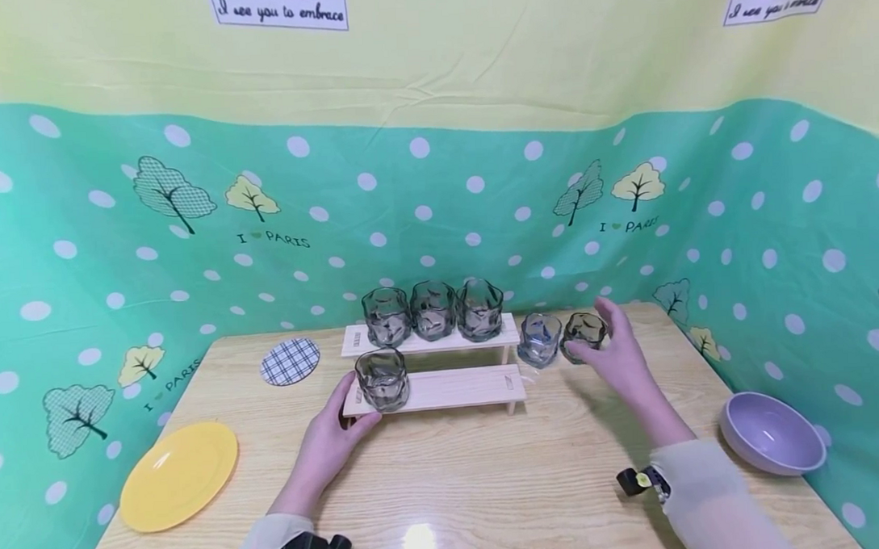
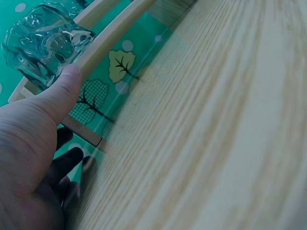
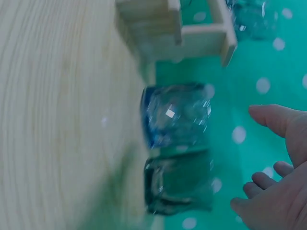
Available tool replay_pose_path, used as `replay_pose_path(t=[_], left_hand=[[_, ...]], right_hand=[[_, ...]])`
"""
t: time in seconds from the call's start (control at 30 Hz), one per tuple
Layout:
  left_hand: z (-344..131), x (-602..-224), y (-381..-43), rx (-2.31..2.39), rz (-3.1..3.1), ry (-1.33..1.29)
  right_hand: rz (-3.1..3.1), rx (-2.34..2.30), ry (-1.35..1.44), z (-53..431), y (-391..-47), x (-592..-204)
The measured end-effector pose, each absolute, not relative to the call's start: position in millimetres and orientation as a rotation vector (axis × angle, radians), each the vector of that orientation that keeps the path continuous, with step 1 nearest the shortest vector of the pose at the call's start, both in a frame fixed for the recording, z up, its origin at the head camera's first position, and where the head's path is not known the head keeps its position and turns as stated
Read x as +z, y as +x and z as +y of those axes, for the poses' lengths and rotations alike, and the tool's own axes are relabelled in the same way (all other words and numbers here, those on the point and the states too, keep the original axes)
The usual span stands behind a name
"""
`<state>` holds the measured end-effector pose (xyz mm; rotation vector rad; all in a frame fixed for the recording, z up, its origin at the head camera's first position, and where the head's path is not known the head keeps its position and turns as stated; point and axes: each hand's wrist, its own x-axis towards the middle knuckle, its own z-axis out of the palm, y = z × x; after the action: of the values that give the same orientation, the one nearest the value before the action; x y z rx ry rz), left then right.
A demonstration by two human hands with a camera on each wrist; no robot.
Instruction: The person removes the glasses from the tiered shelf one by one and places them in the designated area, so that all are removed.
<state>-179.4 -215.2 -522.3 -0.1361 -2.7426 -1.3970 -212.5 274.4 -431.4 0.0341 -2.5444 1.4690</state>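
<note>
A clear grey tumbler [image 1: 382,381] stands at the left end of the lower tier of a pale wooden two-tier rack [image 1: 458,389]. My left hand [image 1: 327,444] is around that corner, with its straight thumb [image 2: 64,88] touching the front rail beside the tumbler's base. Its lower fingers spread below the tier; the index finger is largely hidden in the left wrist view. To the right of the rack, a bluish tumbler [image 1: 539,341] and a dark grey tumbler [image 1: 583,336] stand side by side on the table. Beside the dark one, my right hand [image 1: 620,357] holds nothing, fingers spread.
Three grey tumblers [image 1: 433,311] line the rack's upper tier. A checked round coaster [image 1: 290,361] lies left of it on the wooden table [image 1: 476,483]. A yellow plate [image 1: 179,477] sits front left, a purple bowl [image 1: 772,434] front right. Patterned cloth [image 1: 466,201] hangs around the table.
</note>
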Motion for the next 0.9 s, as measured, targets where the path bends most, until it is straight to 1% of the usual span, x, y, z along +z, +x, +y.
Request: replay_pose_path(t=[0.27, 0.9], left_hand=[[-215.0, -520.2, -179.7, -1.384, -2.751, -0.133], [-214.0, -520.4, -178.9, -1.412, -2.738, -0.140]], right_hand=[[-2.528, 1.481, 0.152, 242.1, -200.2, -419.1], [-2.486, 1.629, 0.400, 160.1, -174.8, -405.9]])
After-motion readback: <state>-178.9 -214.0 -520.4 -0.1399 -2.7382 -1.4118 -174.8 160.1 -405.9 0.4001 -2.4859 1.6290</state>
